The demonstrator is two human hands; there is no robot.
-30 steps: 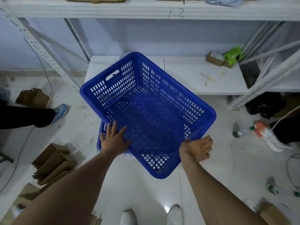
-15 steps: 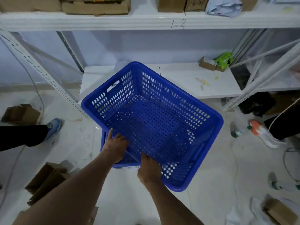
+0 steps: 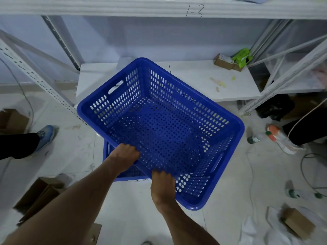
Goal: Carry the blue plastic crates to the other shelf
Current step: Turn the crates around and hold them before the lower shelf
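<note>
**Blue crate lifted by its near rim**

Blue plastic fills the middle of the frame: I hold the empty crate point(image 3: 159, 131) up off the floor, tilted with its open top toward me. My left hand point(image 3: 123, 156) is clenched over the near rim at lower centre, fingers curled inside the wall. My right hand point(image 3: 163, 184) is clamped on the same rim just to the right of it. Both hands sit on one edge, I judge, because that edge is nearest my body and lets me swing the crate clear; the far end hangs unsupported, so the load may twist.

A second crate point(image 3: 127, 172) peeks out beneath the first at lower centre, resting on the floor point(image 3: 74, 152). It waits its turn.

Toward the upper part of the frame runs a white shelf board point(image 3: 194, 78), mostly bare, with small boxes point(image 3: 223, 61) and a green packet point(image 3: 241, 56) at its right end. Its open stretch looks like a fair landing spot, though I cannot tell if it is the intended shelf.
</note>
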